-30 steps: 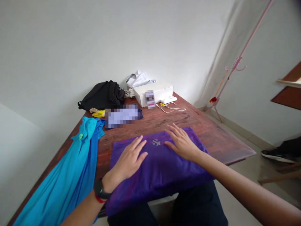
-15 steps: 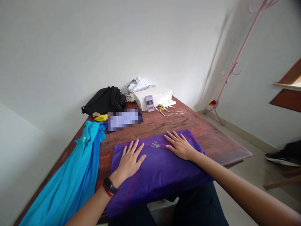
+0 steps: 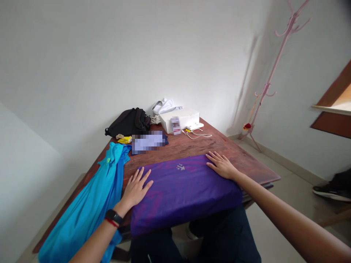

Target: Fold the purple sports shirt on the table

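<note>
A purple cloth garment (image 3: 186,193) with a small grey logo lies spread over the near edge of the wooden table (image 3: 241,160), its front part hanging down above my legs. My left hand (image 3: 136,187) rests on its left edge, fingers spread. Near the far right corner, my right hand (image 3: 221,165) lies flat on the cloth with the fingers apart. Neither hand grips the fabric. To the left of my left hand, blue cloth (image 3: 90,197) is draped along the table and over its edge.
At the back stand a black bag (image 3: 127,122), a white box (image 3: 183,118), white cloth (image 3: 166,106) and a white device with a cable (image 3: 196,126). A dark folded item (image 3: 149,141), partly blurred, lies before the bag. A pink coat stand (image 3: 274,69) is at the right.
My hands have slid apart, the left one leftward and the right one rightward, to the sides of the purple garment. The cloth between them looks smoother. The view has shifted slightly.
</note>
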`<state>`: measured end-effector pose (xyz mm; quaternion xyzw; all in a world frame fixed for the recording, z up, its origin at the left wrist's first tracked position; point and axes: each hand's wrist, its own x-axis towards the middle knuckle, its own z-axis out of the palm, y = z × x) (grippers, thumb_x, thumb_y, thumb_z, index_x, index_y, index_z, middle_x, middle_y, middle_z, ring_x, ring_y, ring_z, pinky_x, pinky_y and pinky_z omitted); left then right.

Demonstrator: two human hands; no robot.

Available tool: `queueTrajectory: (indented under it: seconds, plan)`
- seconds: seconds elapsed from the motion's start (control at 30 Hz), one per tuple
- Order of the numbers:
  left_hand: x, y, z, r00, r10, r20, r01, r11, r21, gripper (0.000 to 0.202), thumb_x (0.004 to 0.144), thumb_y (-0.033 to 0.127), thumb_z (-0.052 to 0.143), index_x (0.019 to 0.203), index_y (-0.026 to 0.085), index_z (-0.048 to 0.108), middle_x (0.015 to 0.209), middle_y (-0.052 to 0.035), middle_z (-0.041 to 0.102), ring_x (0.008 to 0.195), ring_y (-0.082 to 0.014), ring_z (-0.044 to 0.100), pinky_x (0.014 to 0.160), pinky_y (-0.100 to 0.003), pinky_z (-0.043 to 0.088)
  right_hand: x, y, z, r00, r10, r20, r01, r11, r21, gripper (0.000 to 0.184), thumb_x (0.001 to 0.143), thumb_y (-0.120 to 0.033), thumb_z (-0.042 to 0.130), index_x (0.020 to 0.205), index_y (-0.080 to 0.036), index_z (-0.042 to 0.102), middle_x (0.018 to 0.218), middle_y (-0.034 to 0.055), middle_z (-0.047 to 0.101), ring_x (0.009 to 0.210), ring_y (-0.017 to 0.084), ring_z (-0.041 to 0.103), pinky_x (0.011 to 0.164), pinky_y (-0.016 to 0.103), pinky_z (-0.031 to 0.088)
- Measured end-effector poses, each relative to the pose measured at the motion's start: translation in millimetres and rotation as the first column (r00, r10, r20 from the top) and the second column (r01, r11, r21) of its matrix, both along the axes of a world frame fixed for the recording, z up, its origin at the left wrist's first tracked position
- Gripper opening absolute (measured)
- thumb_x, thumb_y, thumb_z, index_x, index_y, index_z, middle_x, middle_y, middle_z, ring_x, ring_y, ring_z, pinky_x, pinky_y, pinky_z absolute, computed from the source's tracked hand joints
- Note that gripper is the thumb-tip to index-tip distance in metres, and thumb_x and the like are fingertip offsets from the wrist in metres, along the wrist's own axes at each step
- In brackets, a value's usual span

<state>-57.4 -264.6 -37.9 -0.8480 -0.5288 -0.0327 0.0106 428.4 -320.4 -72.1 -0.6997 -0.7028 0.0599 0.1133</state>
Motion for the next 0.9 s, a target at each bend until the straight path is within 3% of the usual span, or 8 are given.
queueTrajectory:
  seconds: [0.2, 0.3, 0.43, 0.53, 0.63, 0.73, 0.83, 0.9]
  plan:
    - [-5, -4, 7.2, 0.999, 0.043, -0.004, -0.043, 0.998, -0.054, 0.06, 0.104, 0.058, 0.038, 0.158, 0.035, 0.033, 0.168, -0.0086, 0.017, 0.154, -0.0329, 0.016, 0.122, -0.054, 0.023, -5, -1, 2.2, 0.999, -0.009, -0.038, 0.01, 1.0, 0.029, 0.068, 0.1, -0.065, 0.03, 0.157, -0.028, 0.038, 0.167, 0.0055, 0.027, 0.155, 0.033, 0.02, 0.122, 0.061, 0.018]
    - [-6, -3, 6.9, 0.999, 0.028, 0.025, -0.026, 0.998, -0.06, 0.059, 0.104, 0.056, 0.039, 0.158, 0.033, 0.034, 0.168, -0.0083, 0.015, 0.154, -0.0337, 0.015, 0.122, -0.055, 0.022, -6, -5, 9.1, 0.991, -0.007, -0.132, 0.024, 0.991, 0.132, 0.064, 0.101, -0.059, 0.032, 0.154, -0.024, 0.044, 0.166, 0.0082, 0.029, 0.155, 0.033, 0.02, 0.122, 0.061, 0.021]
    - [-22, -20, 7.0, 0.99, 0.02, 0.14, -0.022, 1.0, 0.011, 0.06, 0.104, 0.05, 0.039, 0.158, 0.025, 0.035, 0.168, -0.011, 0.01, 0.153, -0.0365, 0.013, 0.121, -0.057, 0.026, 0, -33, 19.5, 0.956, 0.062, -0.288, 0.079, 0.887, 0.454, 0.053, 0.103, -0.048, 0.033, 0.138, -0.02, 0.06, 0.154, 0.0133, 0.049, 0.15, 0.031, 0.033, 0.12, 0.055, 0.03]
    - [-46, -61, 7.2, 0.962, -0.127, 0.241, 0.097, 0.986, 0.134, 0.054, 0.105, 0.046, 0.039, 0.157, 0.03, 0.037, 0.168, -0.005, 0.02, 0.153, -0.0301, 0.023, 0.122, -0.052, 0.03, 4, -81, 14.4, 0.934, 0.107, -0.34, 0.122, 0.801, 0.587, 0.037, 0.099, -0.046, 0.044, 0.115, -0.023, 0.069, 0.124, 0.0134, 0.068, 0.124, 0.031, 0.057, 0.107, 0.051, 0.045]
    - [-70, -112, 0.5, 0.94, -0.256, 0.227, 0.202, 0.951, 0.236, 0.057, 0.102, 0.041, 0.05, 0.157, 0.036, 0.036, 0.165, -0.0012, 0.032, 0.149, -0.0269, 0.035, 0.118, -0.045, 0.039, -2, -139, -5.5, 0.903, 0.009, -0.429, 0.253, 0.796, 0.55, 0.026, 0.095, -0.047, 0.052, 0.097, -0.028, 0.069, 0.095, 0.0105, 0.069, 0.096, 0.032, 0.063, 0.091, 0.05, 0.051]
    - [-83, -147, -13.8, 0.947, -0.31, 0.086, 0.274, 0.917, 0.289, 0.067, 0.097, 0.04, 0.058, 0.158, 0.035, 0.033, 0.16, -0.0035, 0.041, 0.145, -0.0302, 0.043, 0.118, -0.051, 0.037, -14, -177, -26.7, 0.827, -0.091, -0.554, 0.328, 0.879, 0.345, 0.028, 0.09, -0.056, 0.055, 0.084, -0.031, 0.066, 0.083, 0.0089, 0.066, 0.075, 0.03, 0.061, 0.07, 0.045, 0.052]
    - [-82, -155, -28.1, 0.959, -0.283, -0.008, 0.265, 0.887, 0.377, 0.065, 0.095, 0.034, 0.058, 0.156, 0.038, 0.037, 0.161, -0.0053, 0.04, 0.145, -0.0334, 0.042, 0.12, -0.059, 0.03, -19, -181, -38.1, 0.754, -0.213, -0.622, 0.433, 0.872, 0.227, 0.045, 0.078, -0.071, 0.062, 0.065, -0.029, 0.054, 0.069, 0.0055, 0.059, 0.067, 0.028, 0.057, 0.064, 0.041, 0.049]
    - [-77, -150, -33.7, 0.965, -0.263, -0.016, 0.243, 0.866, 0.437, 0.064, 0.095, 0.022, 0.051, 0.155, 0.039, 0.039, 0.162, -0.0057, 0.037, 0.144, -0.0319, 0.043, 0.12, -0.058, 0.029, -18, -172, -40.0, 0.708, -0.258, -0.657, 0.467, 0.87, 0.161, 0.053, 0.071, -0.076, 0.065, 0.059, -0.027, 0.048, 0.062, 0.0025, 0.055, 0.062, 0.025, 0.054, 0.062, 0.038, 0.046]
